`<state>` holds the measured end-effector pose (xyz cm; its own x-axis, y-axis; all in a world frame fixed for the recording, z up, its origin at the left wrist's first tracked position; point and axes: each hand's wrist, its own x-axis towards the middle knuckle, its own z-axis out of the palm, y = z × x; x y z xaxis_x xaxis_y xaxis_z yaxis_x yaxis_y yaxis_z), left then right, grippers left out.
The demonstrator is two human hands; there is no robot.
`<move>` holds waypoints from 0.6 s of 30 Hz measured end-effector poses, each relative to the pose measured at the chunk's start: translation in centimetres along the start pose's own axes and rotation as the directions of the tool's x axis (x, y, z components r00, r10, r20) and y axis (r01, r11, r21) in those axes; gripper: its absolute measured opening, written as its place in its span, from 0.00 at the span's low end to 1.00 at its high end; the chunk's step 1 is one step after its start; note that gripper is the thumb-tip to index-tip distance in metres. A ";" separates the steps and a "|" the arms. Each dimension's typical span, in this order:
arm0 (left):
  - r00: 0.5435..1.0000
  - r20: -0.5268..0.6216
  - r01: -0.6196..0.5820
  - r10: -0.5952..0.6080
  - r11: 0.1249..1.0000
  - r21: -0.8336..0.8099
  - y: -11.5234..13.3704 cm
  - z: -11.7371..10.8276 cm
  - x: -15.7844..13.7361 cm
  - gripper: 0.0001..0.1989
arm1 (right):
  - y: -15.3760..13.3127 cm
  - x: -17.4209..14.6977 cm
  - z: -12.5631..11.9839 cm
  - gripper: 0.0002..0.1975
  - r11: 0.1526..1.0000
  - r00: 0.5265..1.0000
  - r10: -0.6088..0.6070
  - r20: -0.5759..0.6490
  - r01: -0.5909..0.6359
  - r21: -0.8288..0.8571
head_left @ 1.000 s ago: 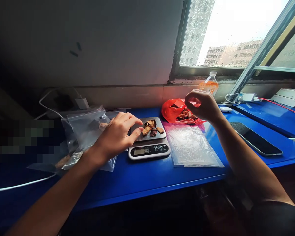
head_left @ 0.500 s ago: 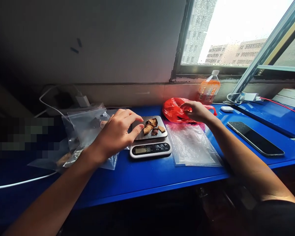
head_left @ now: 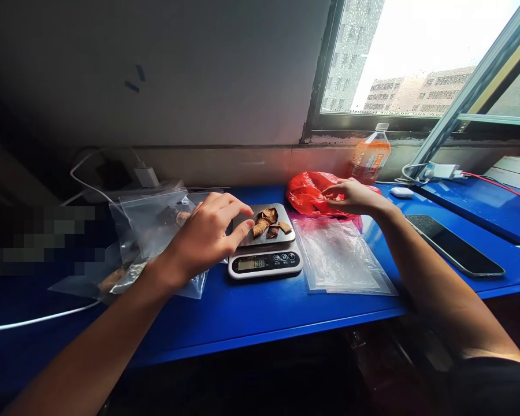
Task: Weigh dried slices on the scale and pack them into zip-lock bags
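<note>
The dried pieces point(head_left: 264, 225) lie on the steel plate of the scale point(head_left: 265, 265), right of its middle. The biggest are curled, tan and rough-skinned, and overlap in a small heap, dark brown along their inner edges. In front of the heap sit 2 smaller scraps: a flat, dark reddish-brown piece and, to its right, a paler tan piece. The digits on the display are too blurred to read.

The heap lies as it did 1.0 s ago. Then, the right hand point(head_left: 353, 196) was raised, fingertips curled, over an open red bag point(head_left: 307, 193) with brown pieces showing inside; now it is lower, at the bag, whose crumpled film hides most of that mouth.

The right hand's thumb and fingertips are at the film; I cannot tell if they are clamped on anything. The left hand point(head_left: 210, 228) has its thumb and fingers apart, with nothing visible between them, by the plate's left edge; contact is unclear.

Clear bags point(head_left: 344, 260) lie flat right of the scale, and a bottle point(head_left: 370, 155) stands behind the red bag.
</note>
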<state>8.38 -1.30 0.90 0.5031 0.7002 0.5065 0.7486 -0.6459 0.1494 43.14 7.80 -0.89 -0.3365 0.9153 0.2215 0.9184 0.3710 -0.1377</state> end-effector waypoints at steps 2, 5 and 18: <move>1.000 0.008 0.002 -0.002 1.000 0.004 0.1 0.0 0.0 0.11 | -1.2 0.1 0.5 0.20 0.987 1.000 -0.017 0.026 0.013 0.157; 1.000 0.025 0.003 -0.003 1.000 0.011 0.1 0.1 0.0 0.11 | -3.0 0.0 1.1 0.25 0.899 0.999 -0.010 -0.047 0.030 0.437; 0.999 0.021 0.028 -0.029 0.999 0.018 -0.6 0.1 0.1 0.12 | -6.0 -2.5 -1.6 0.07 0.930 0.970 -0.241 0.030 0.223 0.292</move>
<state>8.05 -0.86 0.74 0.4901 0.7247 0.4845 0.7703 -0.6201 0.1484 38.81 3.03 0.92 -0.5543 0.8029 0.2193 0.7186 0.5946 -0.3607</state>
